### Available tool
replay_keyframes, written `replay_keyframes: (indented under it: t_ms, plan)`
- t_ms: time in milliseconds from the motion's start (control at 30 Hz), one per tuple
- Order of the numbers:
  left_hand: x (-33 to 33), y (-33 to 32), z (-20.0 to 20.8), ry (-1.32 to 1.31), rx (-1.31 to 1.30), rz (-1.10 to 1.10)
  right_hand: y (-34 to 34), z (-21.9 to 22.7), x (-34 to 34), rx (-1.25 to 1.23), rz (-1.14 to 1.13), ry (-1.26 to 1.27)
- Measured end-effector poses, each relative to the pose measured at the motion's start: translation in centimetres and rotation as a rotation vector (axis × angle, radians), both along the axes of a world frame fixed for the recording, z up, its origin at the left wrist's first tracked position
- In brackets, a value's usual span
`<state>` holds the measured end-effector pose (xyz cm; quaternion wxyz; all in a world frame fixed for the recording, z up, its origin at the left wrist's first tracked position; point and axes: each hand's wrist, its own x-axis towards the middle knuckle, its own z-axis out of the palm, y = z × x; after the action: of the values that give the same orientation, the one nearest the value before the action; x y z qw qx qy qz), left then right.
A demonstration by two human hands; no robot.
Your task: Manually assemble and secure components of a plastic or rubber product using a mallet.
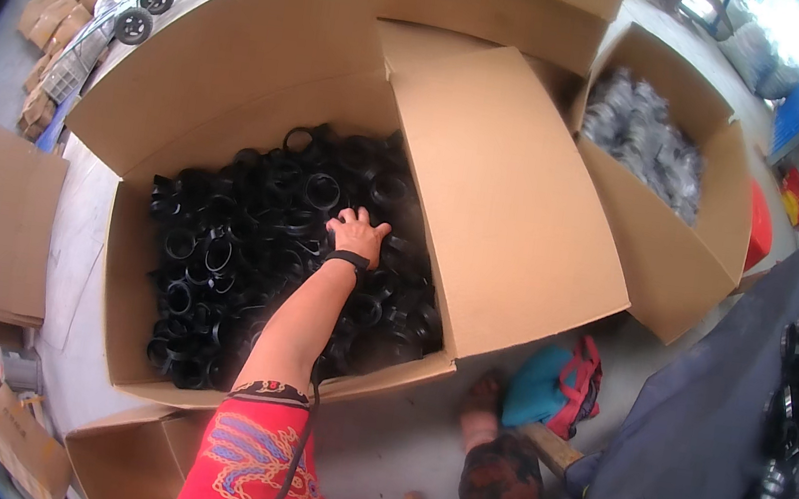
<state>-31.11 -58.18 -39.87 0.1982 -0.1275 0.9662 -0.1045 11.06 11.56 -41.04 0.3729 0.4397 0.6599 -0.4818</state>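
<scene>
My left hand (pixel 358 237) reaches into a large open cardboard box (pixel 116 293), palm down, its fingers spread over a heap of black ring-shaped parts (pixel 218 251). The fingertips seem to touch the parts, but I see nothing held in them. The rings look smooth and slightly shiny, and they lie jumbled at many angles. A black band (pixel 348 260) circles my wrist, and a red patterned sleeve (pixel 257 453) covers the upper arm. My right hand is outside the picture.
A wide flap (pixel 511 204) folds outward on the box's right. Beyond it stands another carton (pixel 731 182) with grey, translucent-looking pieces (pixel 647 136). A teal and red cloth bag (pixel 548 385) lies near my foot. Dark sheeting (pixel 690 419) hangs at right; a wheeled cart (pixel 133 25) stands far left.
</scene>
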Motion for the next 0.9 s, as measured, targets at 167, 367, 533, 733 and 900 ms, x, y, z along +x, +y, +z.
replay_keyframes:
  t_ms: [167,367,533,733,900]
  plan:
    - [1.0,-0.1,-2.1,0.013,-0.021,0.065,-2.1,-3.9,-14.8,-0.023,0.055,0.276]
    - [2.8,-0.5,-2.7,0.062,0.098,0.055,-4.2,-2.7,-27.6,-0.052,0.059,0.585]
    - [2.5,0.4,-0.6,-0.024,0.065,0.024,-4.4,-2.9,-26.3,-0.049,0.025,0.609]
    - [1.0,-0.1,0.1,-0.047,0.085,0.047,-2.8,-2.1,-24.2,-0.009,-0.014,0.606]
    - [1.2,-2.1,-4.2,0.052,0.141,0.110,-3.4,-2.2,-24.2,-0.020,-0.019,0.620]
